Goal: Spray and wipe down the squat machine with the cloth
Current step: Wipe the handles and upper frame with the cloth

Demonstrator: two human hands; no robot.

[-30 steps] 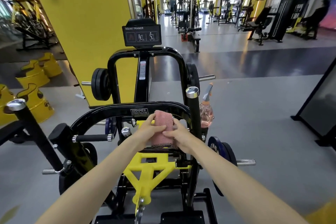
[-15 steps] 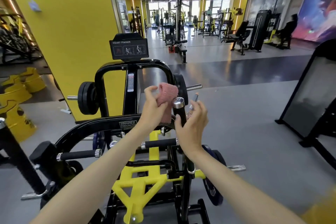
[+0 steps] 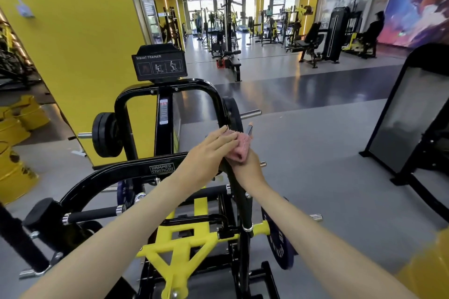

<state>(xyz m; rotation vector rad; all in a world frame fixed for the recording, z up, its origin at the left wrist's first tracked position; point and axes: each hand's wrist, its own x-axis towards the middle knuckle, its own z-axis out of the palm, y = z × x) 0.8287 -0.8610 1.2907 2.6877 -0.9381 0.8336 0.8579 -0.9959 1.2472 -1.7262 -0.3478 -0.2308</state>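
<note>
Mid-wipe, our flat-fingered left hand point(image 3: 206, 153) pressed the pink cloth point(image 3: 240, 149) onto the upright handle point(image 3: 239, 198) our right hand point(image 3: 246, 171) gripped; downward strokes seemed next.

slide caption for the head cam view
Left hand presses a pink cloth onto the black post of the squat machine; right hand grips the post beneath

"SQUAT TRAINER" placard point(image 3: 159, 63), "HAMMER STRENGTH" bar point(image 3: 121, 172)
</note>
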